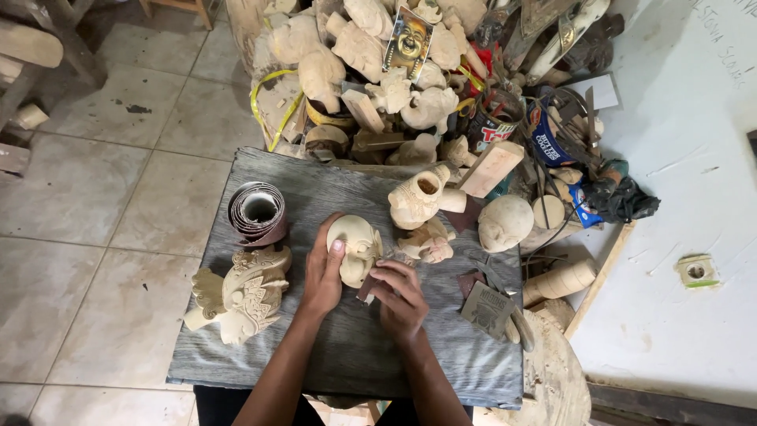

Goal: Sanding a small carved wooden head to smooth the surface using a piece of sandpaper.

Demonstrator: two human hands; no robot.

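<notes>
— At the fingertips, what do you see from where you stand?

— Left hand (323, 272) is wrapped around the side of a small pale carved wooden face mask (356, 248), thumb laid across its front, fingers curled behind it, gripping it firmly. Right hand (400, 298) is pinched shut on a small folded scrap of brown sandpaper (367, 288), pressed against the lower edge of the mask.

— And where is the mask?

— Held just above the middle of a grey weathered wooden board (347, 355) that lies across the person's lap.

— What sits around it?

— Just beside the mask, to the right, a small pale carved wooden figure (427, 243) lies on the board. Beyond that stands a pale carved wooden jug-shaped piece (418, 199) with a hollow mouth. To the left there is a coiled roll of reddish-brown sandpaper (259, 211), and below it a larger ornate pale wooden carving with a crest and wings (240, 293). Near the right hand, a dark grey sandpaper sheet (487, 308) rests at the board's edge.

— Further out?

— A rounded pale wooden head blank (505, 222) sits off the board's right corner, and behind everything rises a heap of rough unfinished wooden carvings (378, 71). Beige floor tiles (95, 237) spread to the left.
</notes>
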